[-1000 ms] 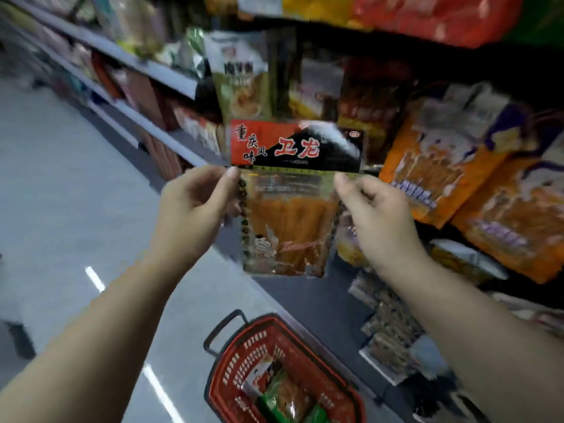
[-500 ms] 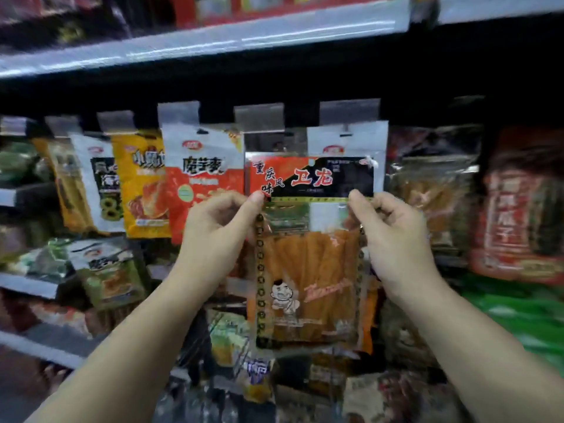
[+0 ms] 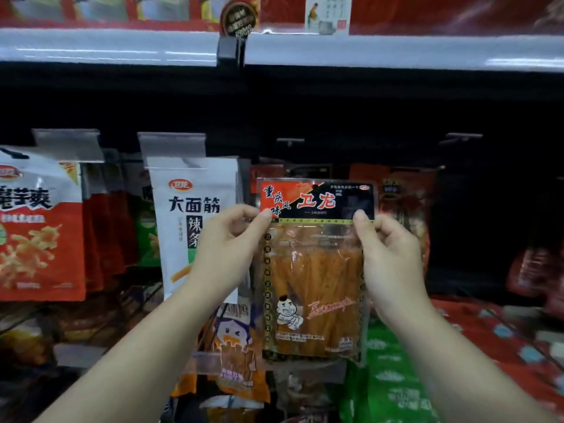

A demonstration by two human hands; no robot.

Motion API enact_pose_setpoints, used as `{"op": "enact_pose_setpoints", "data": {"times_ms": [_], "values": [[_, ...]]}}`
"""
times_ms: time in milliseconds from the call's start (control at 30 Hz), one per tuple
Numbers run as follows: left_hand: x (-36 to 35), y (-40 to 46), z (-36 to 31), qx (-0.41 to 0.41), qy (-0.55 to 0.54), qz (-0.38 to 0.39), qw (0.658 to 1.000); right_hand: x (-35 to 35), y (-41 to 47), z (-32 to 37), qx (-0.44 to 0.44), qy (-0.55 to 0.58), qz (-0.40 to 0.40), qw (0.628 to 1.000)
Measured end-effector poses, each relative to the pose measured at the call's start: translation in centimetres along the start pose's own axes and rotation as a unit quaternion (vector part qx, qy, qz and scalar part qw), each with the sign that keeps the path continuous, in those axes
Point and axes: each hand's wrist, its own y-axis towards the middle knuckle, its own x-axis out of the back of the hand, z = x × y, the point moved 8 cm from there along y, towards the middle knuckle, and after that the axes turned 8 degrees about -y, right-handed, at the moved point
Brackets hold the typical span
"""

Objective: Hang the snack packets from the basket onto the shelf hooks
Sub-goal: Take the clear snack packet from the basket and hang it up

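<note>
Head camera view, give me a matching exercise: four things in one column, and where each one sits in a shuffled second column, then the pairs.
Things:
1. orange snack packet
2. white packet
3. left hand
4. green packets

Places:
A. bottom, below the right forearm
B. pinching the held packet's left edge
C. hanging just left of the hands
D. held between both hands

Pairs: 1-D, 2-C, 3-B, 4-A
</note>
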Motion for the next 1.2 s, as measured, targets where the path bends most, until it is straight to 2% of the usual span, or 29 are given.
{"op": "enact_pose_setpoints", "data": {"times_ms": [233, 367, 1000, 1200], "values": [[1.0, 1.2, -0.5, -0.024, -0.002, -0.080, 0.996, -2.2, 2.4, 0.5, 0.054, -0.019, 0.039, 0.998], [1.9, 2.0, -0.4, -0.016, 0.012, -0.104, 0.994, -3.5, 3.4, 0.4, 0.060, -0.021, 0.035, 0.997], [2.7, 3.5, 1.3, -0.012, 0.048, -0.122, 0.991, -4.7, 4.8, -0.7, 0.050, -0.023, 0.021, 0.998], [2.3, 4.9, 2.8, 0.017, 0.079, -0.122, 0.989, -5.8, 6.1, -2.1, -0.012, -0.047, 0.035, 0.998]]}}
